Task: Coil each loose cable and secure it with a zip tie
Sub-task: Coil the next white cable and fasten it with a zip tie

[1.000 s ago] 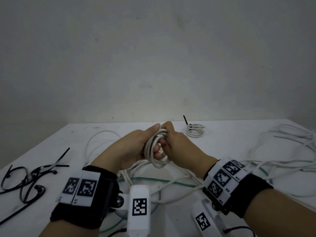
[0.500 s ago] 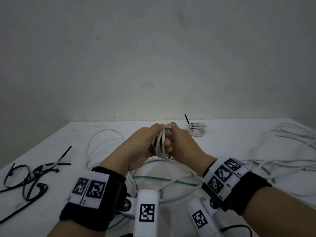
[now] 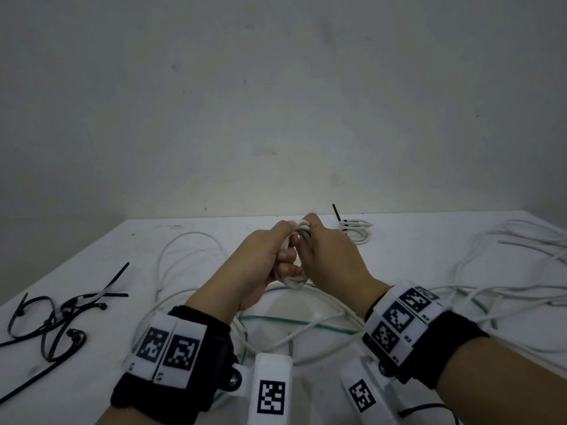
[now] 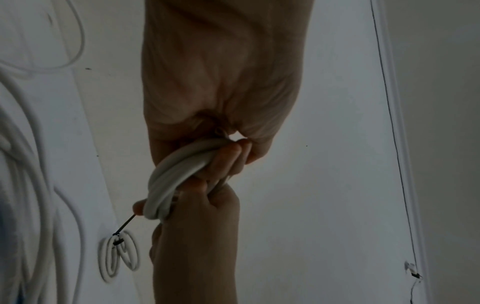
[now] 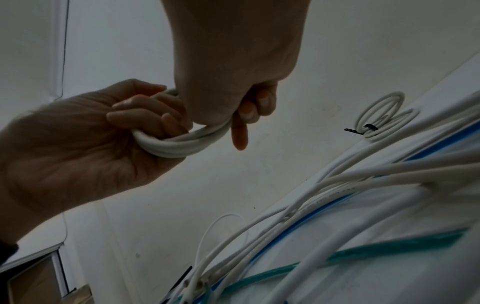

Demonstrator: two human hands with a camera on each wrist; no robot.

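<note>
Coil: a small bundle of thick white round cable (image 3: 295, 273), wound into several loops, is held above the white table (image 3: 399, 256) between both hands, in front of the person.
Left hand: the left hand (image 3: 260, 265) has its fingers (image 5: 145, 115) curled round one side of the loops.
Right hand: the right hand (image 3: 329, 260) clamps the opposite side, fingers wrapped over the strands; one finger points straight out.
Ties: loose black plastic zip ties (image 3: 61, 314) lie at the table's left, well apart from the hands.
Done: one white coil bound with a black tie (image 3: 352, 230) rests just beyond the hands.
Waiting: long loose white and green cables (image 3: 491, 289) sprawl to the right.
Risk: freeing a hand to reach for a tie could let the stiff loops spring open, since nothing binds them yet.
Risk: the bundle could snag the loose cables lying beneath it.
</note>
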